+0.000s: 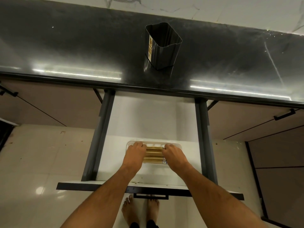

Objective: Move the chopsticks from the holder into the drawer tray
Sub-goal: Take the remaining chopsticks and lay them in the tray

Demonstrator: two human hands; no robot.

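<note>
Several wooden chopsticks (153,153) lie side by side in a shallow white tray (178,145) inside the pulled-out drawer (144,119). My left hand (135,153) rests over the left ends of the chopsticks, fingers curled down onto them. At the right ends, my right hand (174,153) has its fingers curled over them too. The dark, square-sided holder (162,46) stands upright on the black countertop (65,51) behind the drawer; no chopsticks show inside it.
The drawer has dark side rails (98,137) and a black front with a handle (150,195). Cabinet doors with black handles (284,114) flank it. Bare feet (141,211) stand on the glossy tiled floor below.
</note>
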